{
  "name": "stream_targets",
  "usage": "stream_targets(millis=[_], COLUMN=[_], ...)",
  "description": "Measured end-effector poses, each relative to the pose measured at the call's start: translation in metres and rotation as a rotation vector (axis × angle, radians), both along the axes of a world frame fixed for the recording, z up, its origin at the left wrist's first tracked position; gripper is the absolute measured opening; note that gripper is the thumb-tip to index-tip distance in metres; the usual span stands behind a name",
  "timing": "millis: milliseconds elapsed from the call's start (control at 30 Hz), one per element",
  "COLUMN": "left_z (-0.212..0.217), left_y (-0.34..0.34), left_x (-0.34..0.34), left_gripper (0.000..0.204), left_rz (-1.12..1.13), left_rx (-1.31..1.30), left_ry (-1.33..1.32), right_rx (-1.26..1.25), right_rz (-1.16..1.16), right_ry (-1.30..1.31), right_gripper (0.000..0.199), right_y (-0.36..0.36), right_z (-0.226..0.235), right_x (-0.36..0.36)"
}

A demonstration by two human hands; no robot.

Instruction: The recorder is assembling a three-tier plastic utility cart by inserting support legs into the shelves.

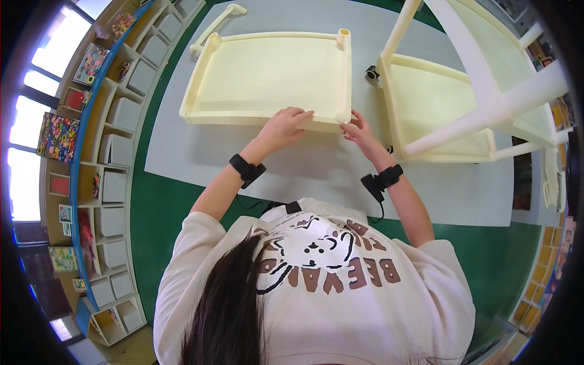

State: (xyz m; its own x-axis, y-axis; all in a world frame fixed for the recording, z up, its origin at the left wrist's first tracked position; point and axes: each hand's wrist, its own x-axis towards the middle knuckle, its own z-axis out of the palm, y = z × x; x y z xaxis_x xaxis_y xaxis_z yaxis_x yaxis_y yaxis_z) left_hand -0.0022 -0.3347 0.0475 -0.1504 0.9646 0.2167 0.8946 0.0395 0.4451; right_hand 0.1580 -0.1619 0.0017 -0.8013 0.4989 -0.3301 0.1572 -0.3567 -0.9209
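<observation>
A cream plastic shelf tray (pixel 274 73) with raised rims and round corner sockets lies on the grey table mat. My left hand (pixel 283 129) is on its near rim, right of the middle, with fingers over the edge and the thumb lower against the wall. At the near right corner, the fingers of my right hand (pixel 363 135) close around the corner socket. Part of that corner is hidden by the fingers. Each of my wrists wears a black strap with a small device.
To the right stands a partly assembled cream trolley (pixel 426 103) with posts, shelves and a black caster (pixel 372 73). A curved cream handle bar (pixel 213 29) lies beyond the tray's far left corner. The grey mat (pixel 182 149) covers the green table (pixel 158 219). Shelves with white bins (pixel 114 185) line the left.
</observation>
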Motion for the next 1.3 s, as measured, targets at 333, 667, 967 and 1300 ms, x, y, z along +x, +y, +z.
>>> stream_targets(millis=[333,667,967,1300], left_z=[0.003,-0.034,-0.05,-0.036], left_y=[-0.064,-0.172,-0.186,-0.167], left_x=[-0.02,-0.147,-0.206,-0.197], left_gripper=[0.047,0.069,0.054,0.031], left_rz=[0.374,1.037,1.057,0.947], left_rx=[0.115,0.292,0.246,0.282], left_ry=[0.023,0.186,-0.42,-0.323], right_rx=[0.395,0.411,0.374,0.411], right_rz=[0.171,0.152,0.148,-0.004], right_ry=[0.002,-0.012,-0.022,-0.158], right_gripper=[0.076,0.076,0.071,0.052], right_y=[0.011,0.005,0.007,0.007], right_z=[-0.01,-0.012,-0.016,-0.005], right_x=[0.0,-0.003,0.002,0.021])
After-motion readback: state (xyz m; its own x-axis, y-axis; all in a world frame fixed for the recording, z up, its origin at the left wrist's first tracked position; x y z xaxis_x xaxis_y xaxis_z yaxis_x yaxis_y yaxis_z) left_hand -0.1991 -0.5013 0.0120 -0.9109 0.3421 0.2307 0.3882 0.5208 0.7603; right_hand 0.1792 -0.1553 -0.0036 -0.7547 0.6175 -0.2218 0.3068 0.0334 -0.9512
